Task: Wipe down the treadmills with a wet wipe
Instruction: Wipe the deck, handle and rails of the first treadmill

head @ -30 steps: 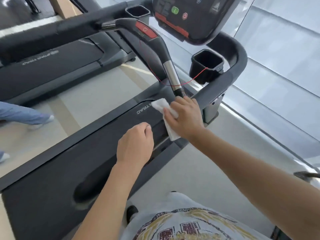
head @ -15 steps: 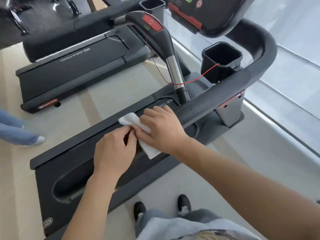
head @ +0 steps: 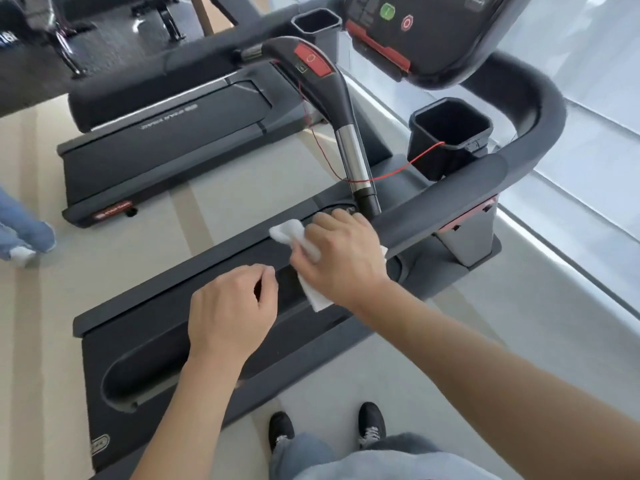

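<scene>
Over the near treadmill (head: pixel 145 344), beside the base of its chrome-banded handlebar post (head: pixel 351 157), the right hand (head: pixel 341 263) holds the wet wipe (head: pixel 292 237) — fingers curled round it, white ends showing at both sides of the fist. Just beside it the left hand (head: pixel 232 311) hovers over the deck, fingers loosely curled, holding nothing — apart from the wipe. A second treadmill (head: pixel 166 147) stands beyond.
</scene>
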Motion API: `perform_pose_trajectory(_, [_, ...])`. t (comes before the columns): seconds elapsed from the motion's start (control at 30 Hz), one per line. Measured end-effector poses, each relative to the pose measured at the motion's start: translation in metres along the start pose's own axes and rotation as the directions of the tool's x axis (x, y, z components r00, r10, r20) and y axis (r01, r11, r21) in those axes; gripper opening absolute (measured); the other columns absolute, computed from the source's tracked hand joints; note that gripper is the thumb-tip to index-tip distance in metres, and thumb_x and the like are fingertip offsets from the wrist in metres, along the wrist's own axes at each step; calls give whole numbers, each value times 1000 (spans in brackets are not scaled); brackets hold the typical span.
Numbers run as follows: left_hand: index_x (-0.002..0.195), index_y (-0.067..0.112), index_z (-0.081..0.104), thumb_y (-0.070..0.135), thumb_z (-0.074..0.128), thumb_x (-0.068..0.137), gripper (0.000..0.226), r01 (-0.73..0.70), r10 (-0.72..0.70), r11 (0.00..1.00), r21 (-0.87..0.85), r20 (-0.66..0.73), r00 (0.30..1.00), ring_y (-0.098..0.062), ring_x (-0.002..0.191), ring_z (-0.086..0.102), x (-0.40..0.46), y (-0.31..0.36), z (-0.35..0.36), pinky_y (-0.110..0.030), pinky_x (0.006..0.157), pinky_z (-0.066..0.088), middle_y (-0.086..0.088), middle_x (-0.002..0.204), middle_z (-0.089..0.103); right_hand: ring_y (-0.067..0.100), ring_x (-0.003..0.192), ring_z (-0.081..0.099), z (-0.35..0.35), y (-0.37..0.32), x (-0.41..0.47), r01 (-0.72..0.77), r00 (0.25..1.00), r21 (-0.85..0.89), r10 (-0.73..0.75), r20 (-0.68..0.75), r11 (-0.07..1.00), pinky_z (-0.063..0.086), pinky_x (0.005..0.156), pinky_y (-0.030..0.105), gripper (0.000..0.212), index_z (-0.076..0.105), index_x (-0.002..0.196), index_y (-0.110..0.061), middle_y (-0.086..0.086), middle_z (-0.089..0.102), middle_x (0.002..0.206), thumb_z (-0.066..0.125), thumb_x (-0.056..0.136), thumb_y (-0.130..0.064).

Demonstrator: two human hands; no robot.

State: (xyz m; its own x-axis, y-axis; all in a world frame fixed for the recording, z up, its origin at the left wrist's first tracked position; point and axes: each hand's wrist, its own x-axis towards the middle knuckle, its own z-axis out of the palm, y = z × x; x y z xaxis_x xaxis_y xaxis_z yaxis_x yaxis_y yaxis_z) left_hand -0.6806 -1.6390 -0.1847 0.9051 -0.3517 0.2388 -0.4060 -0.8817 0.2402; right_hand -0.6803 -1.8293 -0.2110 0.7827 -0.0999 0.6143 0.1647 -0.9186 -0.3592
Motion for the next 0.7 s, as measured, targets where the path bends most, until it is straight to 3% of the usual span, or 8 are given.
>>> perform_pose_trajectory(0.13, [62, 24, 43, 25, 57, 103, 43, -3, 3, 1000, 4, 16, 1000, -20, 44, 37, 0, 2, -1, -28, 45, 25, 7, 50, 43, 24, 64, 38, 8, -22, -4, 73, 997, 85, -75, 26, 994, 36, 59, 41, 38, 50, 63, -15, 0, 44, 65, 69, 90, -35])
perform_pose_trajectory(0.27, [63, 23, 47, 29, 54, 106, 43, 2, -2, 1000, -15, 2, 1000, -19, 45, 41, -1, 3, -2, -33, 43, 34, 5, 50, 42, 24, 65, 37, -12, 17, -4, 231, 968, 110, -240, 77, 967, 34, 60, 39, 38, 53, 69, -14, 1, 45, 69, 66, 97, -36])
perform_pose_trajectory(0.37, [72, 21, 59, 36, 42, 108, 43, 15, -15, 1000, 5, 16, 1000, -20, 49, 47, -2, 0, 1, -40, 47, 46, 4, 55, 48, 24, 65, 37, -39, 79, 2, 148, 989, 11, -148, 7, 989, 37, 60, 40, 39, 50, 67, -13, 1, 43, 68, 67, 97, -33])
perform_pose_trajectory(0.47, [69, 21, 56, 39, 37, 106, 45, 16, -16, 1000, 7, 13, 1000, -19, 48, 44, -1, 2, 0, -39, 46, 46, 4, 55, 46, 21, 67, 31, -56, 118, 12, -9, 998, -56, 6, -55, 998, 41, 58, 43, 42, 42, 63, -15, -6, 35, 68, 65, 95, -32])
perform_pose_trajectory(0.57, [67, 20, 55, 38, 38, 105, 45, 4, -4, 1000, 14, 3, 1000, -18, 45, 40, 0, 1, 0, -38, 44, 42, 4, 52, 44, 24, 65, 37, -48, 99, 16, -91, 995, -84, 86, -60, 992, 39, 59, 40, 42, 38, 63, -21, -7, 37, 66, 65, 93, -32])
perform_pose_trajectory(0.7, [66, 19, 55, 36, 40, 104, 44, 8, -8, 1000, 3, 3, 1000, -22, 47, 42, -1, 0, 0, -37, 46, 41, 4, 53, 46, 27, 64, 45, -13, 30, 5, -38, 999, -53, 39, 21, 998, 34, 59, 37, 37, 49, 61, -17, -1, 47, 65, 67, 87, -36])
